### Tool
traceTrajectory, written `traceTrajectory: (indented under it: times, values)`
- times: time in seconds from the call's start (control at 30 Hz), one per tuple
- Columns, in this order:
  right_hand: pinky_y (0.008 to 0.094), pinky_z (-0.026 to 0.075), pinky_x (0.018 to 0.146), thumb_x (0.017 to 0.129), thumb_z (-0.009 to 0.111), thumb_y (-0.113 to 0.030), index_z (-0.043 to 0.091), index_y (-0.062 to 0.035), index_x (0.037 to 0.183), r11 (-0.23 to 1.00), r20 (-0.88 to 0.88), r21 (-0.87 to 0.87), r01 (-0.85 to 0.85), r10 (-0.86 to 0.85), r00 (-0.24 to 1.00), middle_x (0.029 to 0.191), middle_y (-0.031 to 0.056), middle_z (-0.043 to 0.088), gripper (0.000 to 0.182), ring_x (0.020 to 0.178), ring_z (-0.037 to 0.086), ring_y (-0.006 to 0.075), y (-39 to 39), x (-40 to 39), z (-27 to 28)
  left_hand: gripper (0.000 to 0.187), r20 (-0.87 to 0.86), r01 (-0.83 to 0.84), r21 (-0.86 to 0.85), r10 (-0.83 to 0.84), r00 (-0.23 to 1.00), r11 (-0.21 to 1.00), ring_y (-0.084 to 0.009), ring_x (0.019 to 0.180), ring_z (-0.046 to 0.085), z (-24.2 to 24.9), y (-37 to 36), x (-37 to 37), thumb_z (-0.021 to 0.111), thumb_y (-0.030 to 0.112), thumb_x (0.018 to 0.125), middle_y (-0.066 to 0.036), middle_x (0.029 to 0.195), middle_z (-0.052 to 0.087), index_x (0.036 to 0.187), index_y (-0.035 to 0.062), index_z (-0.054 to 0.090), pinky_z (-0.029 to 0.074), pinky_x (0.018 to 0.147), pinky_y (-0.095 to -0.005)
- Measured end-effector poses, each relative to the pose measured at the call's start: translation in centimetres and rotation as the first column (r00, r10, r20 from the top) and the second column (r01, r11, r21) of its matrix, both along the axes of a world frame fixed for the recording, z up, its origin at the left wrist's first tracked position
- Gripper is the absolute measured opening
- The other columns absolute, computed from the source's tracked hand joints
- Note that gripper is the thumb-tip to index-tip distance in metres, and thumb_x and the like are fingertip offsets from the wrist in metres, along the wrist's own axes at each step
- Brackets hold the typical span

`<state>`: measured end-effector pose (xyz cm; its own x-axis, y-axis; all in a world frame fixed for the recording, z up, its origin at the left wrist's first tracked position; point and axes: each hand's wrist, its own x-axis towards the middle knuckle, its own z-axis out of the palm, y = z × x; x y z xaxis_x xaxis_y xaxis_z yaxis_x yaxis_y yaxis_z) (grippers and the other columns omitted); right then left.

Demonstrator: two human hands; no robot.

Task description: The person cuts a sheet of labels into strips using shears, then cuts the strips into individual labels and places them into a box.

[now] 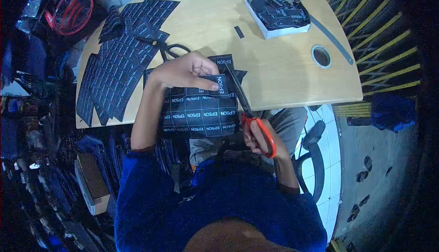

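Observation:
My left hand [190, 71] is closed on a black sheet [201, 115] printed with rows of white EPSON labels, thumb on top near its upper edge. The sheet hangs over the table's front edge. My right hand [263, 137] is wrapped round the red handles of a pair of scissors [243, 103]. Their dark blades point up and away, along the sheet's right side, with the tips near the label by my left thumb. A second pair of scissors with black handles [177, 50] lies on the table just beyond my left hand.
More printed black sheets [116, 64] overlap on the table's left. A white box [286, 32] of cut labels stands at the back right. Nearby are a roll of tape [321, 56], a long metal strip [331, 37] and a small black strip [239, 32].

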<state>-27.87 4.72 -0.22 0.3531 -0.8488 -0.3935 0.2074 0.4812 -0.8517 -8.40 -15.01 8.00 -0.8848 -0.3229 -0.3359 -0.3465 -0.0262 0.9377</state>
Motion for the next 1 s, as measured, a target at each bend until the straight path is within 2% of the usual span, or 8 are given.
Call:
traceTrajectory:
  times: [0.1,0.17,0.23,0.4,0.53,0.63,0.73,1.0]
  values:
    - [0.0181,0.028,0.037,0.092,0.037,-0.050,0.044,-0.0049,0.074,0.985,0.006,-0.158,0.067,-0.067,0.998,0.057,-0.0020,0.040,0.049,0.046,0.037,0.0050,0.2,-0.1,-0.3,0.009,-0.006,-0.003,-0.037,0.003,1.000,0.999,-0.0036,0.068,0.055,0.8,0.4,0.7,0.065,0.005,0.079,-0.001,0.076,0.063,0.084,-0.0025,0.063,0.043,0.058,-0.0172]
    - [0.0195,0.032,0.042,0.088,0.043,-0.054,0.049,-0.0035,0.078,0.986,-0.042,-0.137,0.099,-0.105,0.994,0.061,-0.0022,0.042,0.052,0.050,0.039,0.0049,0.5,-0.4,0.4,0.009,0.104,-0.049,-0.350,0.091,0.990,0.935,-0.0019,0.062,0.050,1.1,1.8,1.5,0.066,0.006,0.078,0.002,0.071,0.060,0.082,-0.0013,0.063,0.038,0.054,-0.0179]
    - [0.0204,0.037,0.054,0.086,0.058,-0.031,0.053,-0.0026,0.088,0.861,-0.212,-0.488,0.146,-0.279,0.937,0.066,-0.0024,0.046,0.029,0.058,0.042,0.0047,0.8,-0.4,0.1,0.010,-0.046,-0.195,-0.336,0.191,0.980,0.921,-0.0010,0.060,0.045,0.2,4.1,1.9,0.068,0.007,0.077,0.002,0.065,0.057,0.081,0.0001,0.062,0.037,0.052,-0.0209]
    - [0.0206,0.039,0.059,0.071,0.075,-0.010,0.056,-0.0034,0.096,0.859,-0.155,-0.469,0.207,-0.310,0.938,0.071,-0.0038,0.049,0.032,0.064,0.044,0.0052,1.9,1.2,1.2,0.019,-0.090,-0.198,-0.501,0.177,0.980,0.843,-0.0235,0.068,0.063,0.2,10.0,1.4,0.069,0.013,0.074,-0.014,0.075,0.063,0.083,-0.0020,0.061,0.047,0.061,-0.0304]
    - [0.0210,0.042,0.066,0.074,0.072,-0.007,0.055,-0.0018,0.092,0.808,-0.103,-0.517,0.281,-0.385,0.917,0.073,-0.0025,0.051,0.024,0.069,0.048,0.0052,2.7,2.7,2.0,0.019,-0.073,-0.194,-0.549,0.185,0.980,0.813,-0.0258,0.071,0.064,0.8,12.7,0.7,0.068,0.014,0.074,-0.015,0.076,0.063,0.083,-0.0014,0.062,0.047,0.062,-0.0337]
    - [0.0202,0.042,0.065,0.076,0.069,-0.005,0.053,-0.0018,0.086,0.765,-0.176,-0.590,0.259,-0.435,0.883,0.073,-0.0027,0.050,0.019,0.070,0.048,0.0045,3.1,3.4,2.3,0.018,-0.180,-0.243,-0.535,0.172,0.968,0.809,-0.0258,0.066,0.063,0.1,13.7,0.9,0.068,0.013,0.073,-0.014,0.075,0.063,0.083,-0.0010,0.062,0.046,0.060,-0.0320]
    - [0.0180,0.037,0.058,0.078,0.066,-0.003,0.051,-0.0021,0.082,0.707,-0.156,-0.647,0.286,-0.490,0.858,0.071,-0.0034,0.047,0.015,0.065,0.043,0.0030,3.4,3.8,2.7,0.010,-0.161,-0.293,-0.390,0.249,0.955,0.873,-0.0040,0.070,0.052,0.1,14.7,1.3,0.064,0.001,0.078,-0.002,0.076,0.061,0.087,-0.0034,0.061,0.042,0.059,-0.0210]
    - [0.0182,0.035,0.051,0.081,0.065,-0.009,0.052,-0.0017,0.082,0.734,-0.117,-0.503,0.455,-0.580,0.806,0.065,-0.0036,0.048,0.015,0.057,0.041,0.0024,3.8,4.2,3.6,0.015,-0.248,-0.636,0.067,0.631,0.736,0.768,-0.0100,0.069,0.060,-1.9,19.0,2.5,0.060,0.008,0.084,-0.006,0.079,0.064,0.095,-0.0020,0.061,0.049,0.060,-0.0224]
